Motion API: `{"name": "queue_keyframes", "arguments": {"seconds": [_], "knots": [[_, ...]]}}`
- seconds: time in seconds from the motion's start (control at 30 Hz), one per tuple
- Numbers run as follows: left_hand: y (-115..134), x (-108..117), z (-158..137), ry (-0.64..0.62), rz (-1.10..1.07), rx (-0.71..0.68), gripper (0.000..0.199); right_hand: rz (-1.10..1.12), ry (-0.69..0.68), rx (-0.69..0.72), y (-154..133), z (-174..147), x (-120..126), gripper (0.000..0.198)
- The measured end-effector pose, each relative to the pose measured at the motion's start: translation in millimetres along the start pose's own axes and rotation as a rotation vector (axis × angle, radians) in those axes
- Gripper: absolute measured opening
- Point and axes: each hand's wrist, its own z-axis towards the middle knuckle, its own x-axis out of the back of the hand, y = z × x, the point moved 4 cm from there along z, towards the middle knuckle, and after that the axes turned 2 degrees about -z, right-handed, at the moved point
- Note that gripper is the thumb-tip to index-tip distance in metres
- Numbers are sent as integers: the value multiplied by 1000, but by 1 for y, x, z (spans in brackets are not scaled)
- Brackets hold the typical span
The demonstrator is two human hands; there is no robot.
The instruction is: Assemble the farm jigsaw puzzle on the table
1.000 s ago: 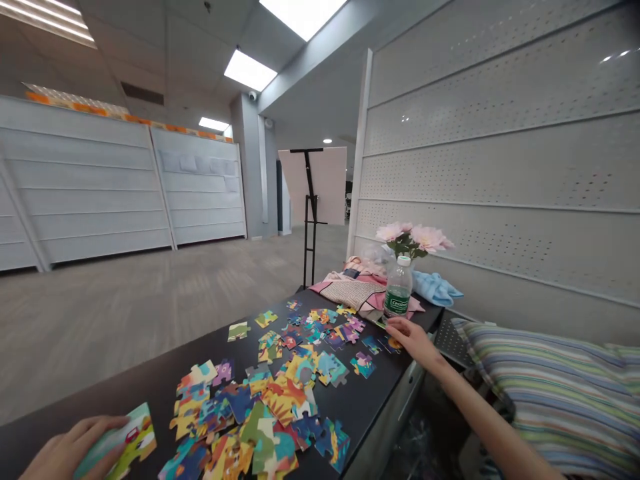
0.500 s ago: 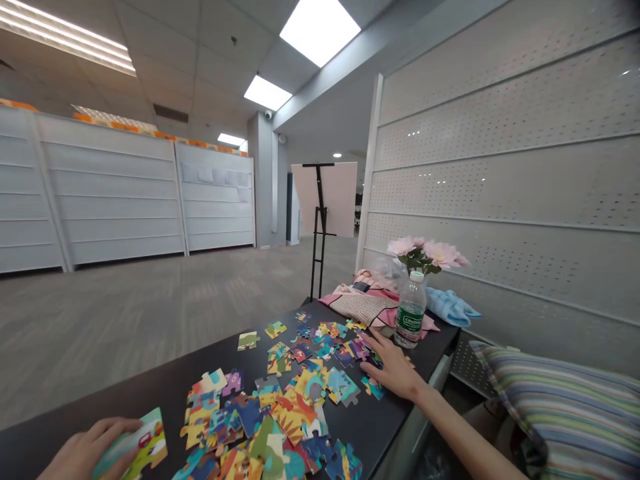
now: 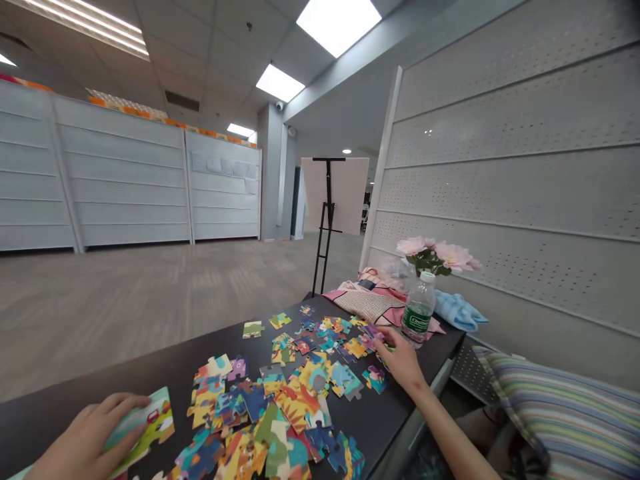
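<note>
My left hand (image 3: 95, 433) is at the lower left, its fingers and thumb closed over a joined section of jigsaw puzzle (image 3: 159, 420) with green fields and a small red car. The hand covers much of that section. On the far right side of the scattered pieces, my right hand (image 3: 400, 357) pinches a purple puzzle piece (image 3: 371, 332), lifted at one edge. Just below that hand lies a dark blue and pink piece (image 3: 375, 379). Between the hands spreads a heap of loose, colourful puzzle pieces (image 3: 300, 403), many overlapping.
The black table (image 3: 225, 343) carries a water bottle (image 3: 419, 310), pink flowers (image 3: 445, 255), folded pink cloth (image 3: 370, 303) and a blue cloth (image 3: 459, 310) at its far right end. A striped cushion (image 3: 575, 400) sits at right. Beyond stands an easel (image 3: 327, 227).
My right hand's spread fingers have closed on a purple piece and raised its edge. An orange piece now shows beside it. My left hand stays over the joined section. The view has shifted slightly.
</note>
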Motion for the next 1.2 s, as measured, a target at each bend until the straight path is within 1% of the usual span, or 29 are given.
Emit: {"name": "queue_keyframes", "arguments": {"seconds": [0.07,0.1,0.17,0.27,0.43,0.57,0.67,0.7,0.77,0.83,0.9,1.1,1.2], "knots": [[-3,-3,1,-92,-30,-30,42,8,67,-61,6,2,4,47],[-5,-3,1,-114,-35,-34,42,13,85,-82,9,3,6,48],[-6,-2,0,-106,-29,-31,43,24,95,-100,13,3,7,54],[-6,-2,0,-108,-18,-45,43,30,78,-89,15,3,7,62],[-3,1,-1,-155,-24,-45,44,-18,-5,-55,12,2,3,67],[5,7,-3,-175,-18,-15,43,-99,-98,40,0,0,-8,58],[10,11,-3,-169,-8,-6,43,-159,-188,127,-9,-3,-19,63],[12,11,-3,-171,-8,-6,43,-172,-210,151,-11,-3,-21,61],[14,12,-3,-177,-11,-6,42,-187,-233,193,-13,-4,-24,51],[16,13,-3,-182,-14,-3,41,-189,-235,233,-13,-4,-23,43],[21,15,-3,-192,-15,1,40,-184,-228,265,-12,-4,-22,41],[42,30,-3,-210,-20,41,41,-163,-186,283,-2,-2,-23,43],[50,35,-4,-197,-39,45,40,-156,-169,285,6,1,-25,42]]}}
